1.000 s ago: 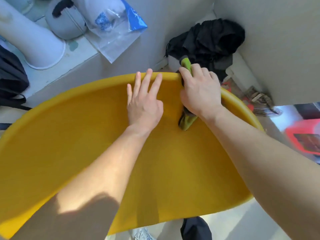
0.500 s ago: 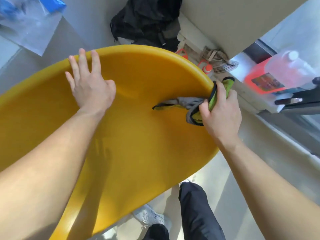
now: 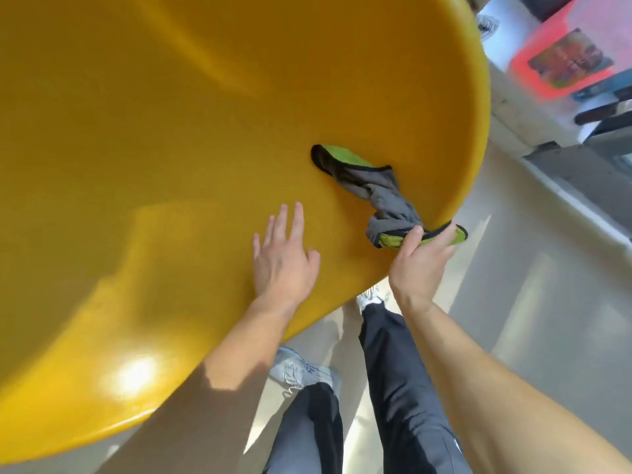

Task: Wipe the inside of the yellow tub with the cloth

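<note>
The big yellow tub (image 3: 191,138) is tilted toward me and fills most of the view, its rim curving down the right side. My right hand (image 3: 422,261) grips a grey and green cloth (image 3: 379,196) at the rim's lower right; the cloth trails up and left across the tub's inner wall. My left hand (image 3: 284,258) lies flat on the inner wall beside it, fingers spread, holding nothing.
Below the tub are my legs in dark trousers (image 3: 403,388) and light sneakers (image 3: 301,367) on a pale floor. At the upper right stands a red container with a label (image 3: 564,59) beside dark items on a ledge.
My right hand has slid the cloth along the rim, down toward me. My left hand has shifted toward the near rim. The view has swung down, showing my legs.
</note>
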`<action>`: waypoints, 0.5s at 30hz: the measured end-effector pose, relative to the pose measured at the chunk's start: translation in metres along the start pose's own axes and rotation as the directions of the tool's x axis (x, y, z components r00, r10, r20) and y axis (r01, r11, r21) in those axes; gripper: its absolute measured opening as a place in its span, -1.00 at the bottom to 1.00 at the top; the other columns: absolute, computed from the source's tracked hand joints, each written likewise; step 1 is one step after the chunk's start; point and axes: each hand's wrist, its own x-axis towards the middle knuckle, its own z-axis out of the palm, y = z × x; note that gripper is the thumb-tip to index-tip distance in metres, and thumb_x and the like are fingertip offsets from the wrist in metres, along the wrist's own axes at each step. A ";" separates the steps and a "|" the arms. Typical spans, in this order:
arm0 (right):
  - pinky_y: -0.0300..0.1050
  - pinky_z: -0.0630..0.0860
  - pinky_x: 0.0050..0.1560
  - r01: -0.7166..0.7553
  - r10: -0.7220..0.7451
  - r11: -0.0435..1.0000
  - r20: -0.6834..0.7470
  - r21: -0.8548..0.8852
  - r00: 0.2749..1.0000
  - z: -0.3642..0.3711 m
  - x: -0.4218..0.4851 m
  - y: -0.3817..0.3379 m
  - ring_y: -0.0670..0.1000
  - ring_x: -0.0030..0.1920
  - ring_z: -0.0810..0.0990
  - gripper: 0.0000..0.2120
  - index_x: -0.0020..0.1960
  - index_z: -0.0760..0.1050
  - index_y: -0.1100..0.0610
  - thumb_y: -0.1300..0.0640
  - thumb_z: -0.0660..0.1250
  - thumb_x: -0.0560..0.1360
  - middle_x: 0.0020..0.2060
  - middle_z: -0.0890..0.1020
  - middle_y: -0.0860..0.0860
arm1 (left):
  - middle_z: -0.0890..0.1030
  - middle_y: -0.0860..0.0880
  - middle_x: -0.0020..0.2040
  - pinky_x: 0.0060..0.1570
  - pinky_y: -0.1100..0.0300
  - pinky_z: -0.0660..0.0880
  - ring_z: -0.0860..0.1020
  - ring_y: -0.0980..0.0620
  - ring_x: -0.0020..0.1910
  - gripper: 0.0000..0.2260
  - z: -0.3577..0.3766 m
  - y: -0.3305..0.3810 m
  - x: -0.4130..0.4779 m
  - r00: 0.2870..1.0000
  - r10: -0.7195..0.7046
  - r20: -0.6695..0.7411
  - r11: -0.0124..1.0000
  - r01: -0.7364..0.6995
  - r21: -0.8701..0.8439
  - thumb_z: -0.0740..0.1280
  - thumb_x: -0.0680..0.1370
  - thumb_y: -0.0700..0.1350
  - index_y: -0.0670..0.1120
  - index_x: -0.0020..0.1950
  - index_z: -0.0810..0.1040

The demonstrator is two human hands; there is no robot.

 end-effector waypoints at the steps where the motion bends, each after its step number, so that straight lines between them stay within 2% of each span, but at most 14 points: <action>1: 0.05 0.45 0.11 -0.030 0.030 1.000 -0.003 0.007 1.000 0.009 -0.009 0.008 0.31 0.19 0.47 -0.45 0.57 0.07 0.20 -0.01 0.09 0.67 0.32 0.37 0.27 | 0.00 -0.01 0.65 0.55 -0.08 0.02 0.05 -0.04 0.61 -0.28 0.017 -0.006 -0.011 0.998 0.002 0.055 1.000 -0.001 -0.017 0.21 0.58 -0.01 0.07 0.63 -0.11; 3: 0.04 0.45 0.09 -0.100 0.100 0.995 -0.006 0.019 0.995 0.028 -0.028 0.017 0.32 0.17 0.48 -0.44 0.58 0.05 0.19 -0.01 0.08 0.67 0.32 0.36 0.29 | 0.01 0.00 0.65 0.55 -0.05 0.06 0.06 -0.04 0.60 -0.28 0.043 -0.019 -0.028 0.992 0.006 0.125 0.999 0.000 -0.046 0.21 0.57 -0.01 0.09 0.63 -0.13; 5: 0.07 0.45 0.09 -0.199 0.199 0.980 0.005 0.020 0.980 0.046 -0.050 0.024 0.34 0.17 0.49 -0.44 0.59 0.03 0.19 -0.02 0.07 0.68 0.32 0.36 0.31 | 0.06 -0.01 0.64 0.54 -0.03 0.09 0.09 -0.06 0.59 -0.28 0.061 -0.037 -0.044 0.991 0.010 0.134 0.998 -0.001 -0.069 0.21 0.56 -0.02 0.09 0.63 -0.11; 8: 0.12 0.40 0.18 -0.376 0.373 0.927 0.150 -0.011 0.915 0.074 -0.105 0.035 0.37 0.28 0.45 -0.42 0.58 0.02 0.24 -0.05 0.04 0.69 0.38 0.34 0.35 | 0.15 -0.02 0.62 0.51 -0.02 0.16 0.15 -0.08 0.57 -0.32 0.078 -0.068 -0.059 0.994 -0.007 0.112 0.996 0.016 -0.084 0.22 0.56 -0.01 0.08 0.63 -0.01; 11: 0.11 0.36 0.24 -0.512 0.538 0.839 0.420 -0.183 0.731 0.104 -0.178 0.042 0.34 0.35 0.40 -0.42 0.52 0.09 0.31 -0.09 -0.02 0.69 0.42 0.32 0.36 | 0.30 -0.02 0.56 0.48 0.01 0.21 0.26 -0.08 0.50 -0.50 0.080 -0.102 -0.075 0.989 -0.101 0.110 0.978 0.119 -0.172 0.14 0.65 0.04 0.06 0.60 0.18; 13: 0.08 0.41 0.21 -0.511 0.597 0.800 0.506 -0.315 0.623 0.115 -0.208 0.042 0.32 0.30 0.47 -0.43 0.46 0.21 0.34 -0.10 -0.05 0.69 0.37 0.40 0.35 | 0.46 -0.02 0.43 0.43 0.00 0.27 0.38 -0.07 0.42 -0.53 0.077 -0.125 -0.087 0.955 -0.239 0.173 0.893 0.286 -0.348 0.11 0.66 0.11 0.05 0.57 0.25; 14: 0.03 0.50 0.12 -0.464 0.593 0.804 0.560 -0.372 0.579 0.117 -0.214 0.040 0.29 0.18 0.56 -0.45 0.40 0.31 0.34 -0.10 -0.06 0.69 0.27 0.50 0.35 | 0.55 0.00 0.29 0.36 -0.02 0.35 0.47 -0.08 0.33 -0.50 0.075 -0.137 -0.092 0.923 -0.306 0.232 0.808 0.380 -0.449 0.15 0.64 0.17 0.05 0.55 0.27; 15: -0.05 0.57 -0.09 -0.391 0.576 0.817 0.641 -0.424 0.508 0.113 -0.216 0.034 0.23 -0.04 0.64 -0.47 0.29 0.42 0.32 -0.08 -0.07 0.69 0.11 0.60 0.31 | 0.61 0.02 0.13 0.27 -0.03 0.44 0.55 -0.10 0.21 -0.45 0.072 -0.145 -0.099 0.881 -0.363 0.303 0.696 0.473 -0.540 0.21 0.59 0.25 0.05 0.52 0.30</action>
